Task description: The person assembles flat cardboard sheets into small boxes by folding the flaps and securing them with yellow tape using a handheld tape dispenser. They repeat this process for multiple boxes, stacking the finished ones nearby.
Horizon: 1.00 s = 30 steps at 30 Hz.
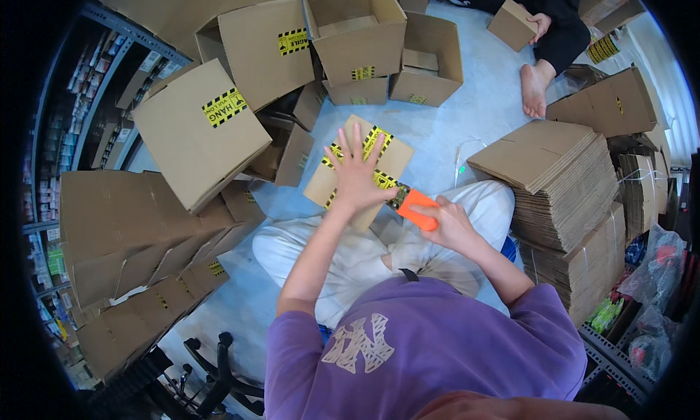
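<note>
Cartons (182, 146) crowd the floor (434, 125); the left hand (357, 178) splays flat, seemingly steadying a box (398, 157) against the orange tape dispenser (417, 208) the right hand (449, 226) grips.

Bold black lettering on a yellow label (224, 107) with striped edges, there on the big carton (186, 139) at left! Similar yellow-and-black labels (293, 41) on the tilted carton (255, 63) behind it and the open box (364, 49) up top. More such print (373, 141) on the small box (398, 157), partly covered by the left hand (357, 181)! And a white emblem (361, 345) across the purple shirt (437, 340).
</note>
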{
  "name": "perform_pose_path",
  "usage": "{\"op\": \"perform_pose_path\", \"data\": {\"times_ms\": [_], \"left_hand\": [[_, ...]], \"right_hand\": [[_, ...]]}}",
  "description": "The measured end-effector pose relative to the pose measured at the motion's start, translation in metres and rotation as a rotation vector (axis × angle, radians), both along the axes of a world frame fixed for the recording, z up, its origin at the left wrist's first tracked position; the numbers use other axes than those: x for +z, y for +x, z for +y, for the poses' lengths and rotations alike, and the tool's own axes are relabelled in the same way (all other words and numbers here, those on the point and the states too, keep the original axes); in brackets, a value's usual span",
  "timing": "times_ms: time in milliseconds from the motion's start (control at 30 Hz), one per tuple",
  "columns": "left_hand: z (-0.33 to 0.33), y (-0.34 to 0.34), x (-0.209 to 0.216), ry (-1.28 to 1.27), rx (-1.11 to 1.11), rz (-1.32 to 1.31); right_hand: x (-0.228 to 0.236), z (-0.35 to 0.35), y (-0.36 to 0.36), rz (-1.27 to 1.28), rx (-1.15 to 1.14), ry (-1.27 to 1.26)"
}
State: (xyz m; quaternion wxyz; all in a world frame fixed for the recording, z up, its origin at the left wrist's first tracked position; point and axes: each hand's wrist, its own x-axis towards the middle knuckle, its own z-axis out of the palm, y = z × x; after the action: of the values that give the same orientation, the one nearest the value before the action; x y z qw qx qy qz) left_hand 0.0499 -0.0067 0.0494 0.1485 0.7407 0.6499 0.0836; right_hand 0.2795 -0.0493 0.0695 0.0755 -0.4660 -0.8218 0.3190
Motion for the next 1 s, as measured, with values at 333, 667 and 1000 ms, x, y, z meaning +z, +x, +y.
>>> {"op": "perform_pose_path", "data": {"times_ms": [333,667,1000], "left_hand": [[-0.018,0.052,-0.02,0.034,0.162,0.112],[-0.003,-0.07,-0.018,-0.3,0.386,-0.228],[-0.051,-0.04,0.169,0.659,0.025,-0.46]], "right_hand": [[-0.079,0.08,0.005,-0.348,-0.35,0.407],[-0.167,0.033,-0.026,0.524,-0.76,-0.347],[0.117,0.01,-0.005,1.532,-0.432,-0.592]]}}
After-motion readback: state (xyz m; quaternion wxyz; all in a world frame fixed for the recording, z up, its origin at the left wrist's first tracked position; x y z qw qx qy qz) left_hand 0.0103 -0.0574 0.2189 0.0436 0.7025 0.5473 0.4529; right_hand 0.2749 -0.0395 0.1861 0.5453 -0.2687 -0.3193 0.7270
